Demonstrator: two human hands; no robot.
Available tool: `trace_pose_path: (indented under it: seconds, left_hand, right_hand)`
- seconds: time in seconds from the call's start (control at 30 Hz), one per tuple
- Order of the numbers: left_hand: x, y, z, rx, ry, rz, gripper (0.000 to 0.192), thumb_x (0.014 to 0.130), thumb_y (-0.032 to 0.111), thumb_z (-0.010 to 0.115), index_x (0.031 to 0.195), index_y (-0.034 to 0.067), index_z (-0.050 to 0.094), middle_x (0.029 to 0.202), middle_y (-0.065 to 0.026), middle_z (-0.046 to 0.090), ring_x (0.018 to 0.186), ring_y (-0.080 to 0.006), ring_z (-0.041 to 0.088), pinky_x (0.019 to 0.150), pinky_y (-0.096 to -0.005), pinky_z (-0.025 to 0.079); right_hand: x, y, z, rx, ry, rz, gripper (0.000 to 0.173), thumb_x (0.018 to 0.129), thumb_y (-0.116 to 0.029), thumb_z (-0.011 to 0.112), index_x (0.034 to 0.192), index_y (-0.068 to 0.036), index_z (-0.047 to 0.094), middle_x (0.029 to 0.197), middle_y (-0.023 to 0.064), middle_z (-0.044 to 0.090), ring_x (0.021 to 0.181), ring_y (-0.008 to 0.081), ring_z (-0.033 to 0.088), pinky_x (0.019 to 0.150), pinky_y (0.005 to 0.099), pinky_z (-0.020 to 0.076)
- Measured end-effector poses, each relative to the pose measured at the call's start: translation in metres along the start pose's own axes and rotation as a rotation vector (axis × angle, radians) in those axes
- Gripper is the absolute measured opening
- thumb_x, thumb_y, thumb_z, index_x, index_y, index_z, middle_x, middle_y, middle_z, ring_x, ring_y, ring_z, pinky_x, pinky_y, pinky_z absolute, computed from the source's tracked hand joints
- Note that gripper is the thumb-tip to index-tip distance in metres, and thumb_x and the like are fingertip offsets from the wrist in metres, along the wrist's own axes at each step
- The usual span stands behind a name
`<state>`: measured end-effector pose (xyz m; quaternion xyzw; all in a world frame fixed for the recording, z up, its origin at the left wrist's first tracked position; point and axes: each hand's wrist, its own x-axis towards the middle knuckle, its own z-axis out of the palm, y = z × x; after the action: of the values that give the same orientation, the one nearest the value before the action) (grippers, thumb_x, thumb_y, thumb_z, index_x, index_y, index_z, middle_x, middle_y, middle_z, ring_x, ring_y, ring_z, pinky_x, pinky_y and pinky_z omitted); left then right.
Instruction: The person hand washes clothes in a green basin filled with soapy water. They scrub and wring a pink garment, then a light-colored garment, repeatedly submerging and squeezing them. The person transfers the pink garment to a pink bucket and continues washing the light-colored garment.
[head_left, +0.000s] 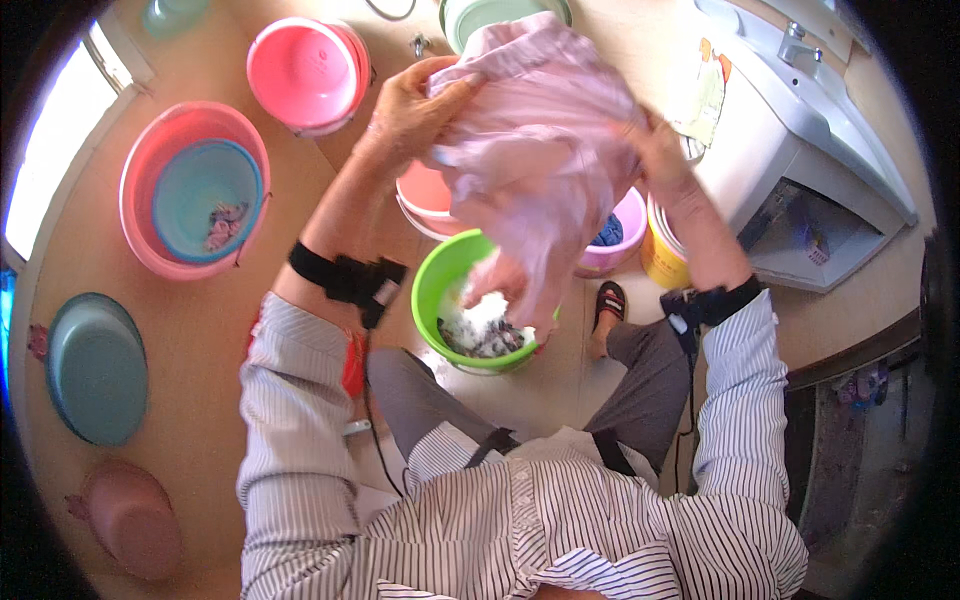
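A wet pink cloth garment is stretched between my two hands and hangs down, partly blurred. My left hand grips its upper left edge, thumb on top. On the other side my right hand, blurred, holds the garment's right edge. The lower end trails into a bright green bucket, which stands between my knees. White suds and dark patterned fabric lie inside that bucket.
Around the green bucket stand a red bucket, a purple basin with blue cloth and a yellow pail. Stacked pink buckets and a pink tub holding a blue basin are at left. A white washbasin cabinet stands right.
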<state>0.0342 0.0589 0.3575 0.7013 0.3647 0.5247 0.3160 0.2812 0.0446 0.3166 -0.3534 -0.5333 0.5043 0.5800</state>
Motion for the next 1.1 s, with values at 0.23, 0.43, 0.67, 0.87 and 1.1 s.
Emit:
trace_pose_path:
  seconds: [0.23, 0.43, 0.67, 0.87, 1.1]
  left_hand:
    - [-0.002, -0.037, -0.042, -0.167, -0.253, -0.184, 0.035, 0.084, 0.025, 0.059, 0.108, -0.001, 0.057, 0.095, -0.0071, 0.061, 0.085, -0.0112, 0.058, 0.076, -0.0250, 0.049]
    - [0.001, -0.033, -0.050, 0.306, -0.034, -0.154, 0.026, 0.077, 0.020, 0.065, 0.092, -0.001, 0.061, 0.073, -0.0068, 0.063, 0.064, -0.0160, 0.059, 0.055, -0.0280, 0.047]
    - [0.012, -0.030, -0.010, -0.288, 0.175, -0.122, 0.008, 0.077, 0.009, 0.062, 0.078, 0.001, 0.063, 0.069, -0.0046, 0.061, 0.069, -0.0127, 0.059, 0.062, -0.0278, 0.048]
    - [-0.003, -0.013, 0.017, -0.765, -0.376, -0.165, 0.022, 0.091, 0.017, 0.042, 0.106, 0.004, 0.052, 0.099, -0.0071, 0.057, 0.089, -0.0145, 0.057, 0.083, -0.0264, 0.046]
    - [-0.023, -0.041, -0.007, 0.160, -0.485, 0.004, 0.050, 0.083, 0.028, 0.058, 0.123, 0.001, 0.044, 0.112, -0.0083, 0.054, 0.100, -0.0121, 0.052, 0.090, -0.0278, 0.042]
  right_hand:
    - [0.003, -0.019, -0.029, -0.001, -0.340, 0.054, 0.033, 0.083, -0.019, 0.057, 0.109, -0.001, 0.050, 0.103, 0.0068, 0.058, 0.092, 0.0134, 0.057, 0.080, 0.0264, 0.0477]
    - [-0.016, -0.047, -0.013, -0.177, -0.248, -0.117, 0.022, 0.083, -0.015, 0.057, 0.101, -0.003, 0.052, 0.094, 0.0028, 0.058, 0.087, 0.0074, 0.055, 0.077, 0.0221, 0.0462]
    - [-0.040, -0.052, 0.018, -0.630, -0.449, -0.216, 0.044, 0.079, -0.022, 0.065, 0.115, -0.002, 0.050, 0.105, 0.0064, 0.056, 0.094, 0.0099, 0.053, 0.081, 0.0237, 0.0439]
    - [0.020, -0.011, 0.023, -0.188, -0.501, -0.170, 0.047, 0.082, -0.021, 0.063, 0.120, 0.000, 0.045, 0.103, 0.0053, 0.056, 0.096, 0.0106, 0.052, 0.085, 0.0232, 0.0407]
    - [0.036, 0.002, 0.019, -0.141, -0.400, -0.185, 0.027, 0.081, -0.014, 0.063, 0.104, -0.001, 0.054, 0.092, 0.0035, 0.059, 0.082, 0.0080, 0.055, 0.073, 0.0217, 0.0439]
